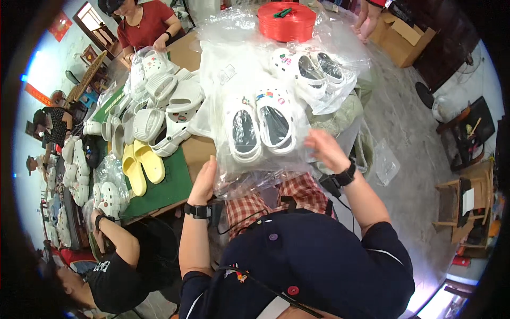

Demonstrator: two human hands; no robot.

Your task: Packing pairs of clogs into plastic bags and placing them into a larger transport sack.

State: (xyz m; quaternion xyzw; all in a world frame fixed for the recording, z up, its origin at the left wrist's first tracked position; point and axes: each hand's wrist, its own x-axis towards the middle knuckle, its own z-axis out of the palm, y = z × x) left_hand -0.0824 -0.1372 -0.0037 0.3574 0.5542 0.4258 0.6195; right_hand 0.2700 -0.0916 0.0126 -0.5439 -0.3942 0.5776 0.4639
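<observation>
In front of me a pair of white clogs with colourful charms lies in a clear plastic bag, its near end crumpled toward my lap. At the bag's left edge is my left hand, fingers stretched out along the plastic. My right hand is at the right edge, its fingers apart and holding nothing. Just beyond it, a second bagged pair of white clogs rests on the heap. White plastic bags spread out behind the near pair.
A red roll of plastic twine stands at the far side. On the left of the green-topped table are yellow slides and several pale slides and clogs. One co-worker handles bagged shoes opposite; another works at lower left.
</observation>
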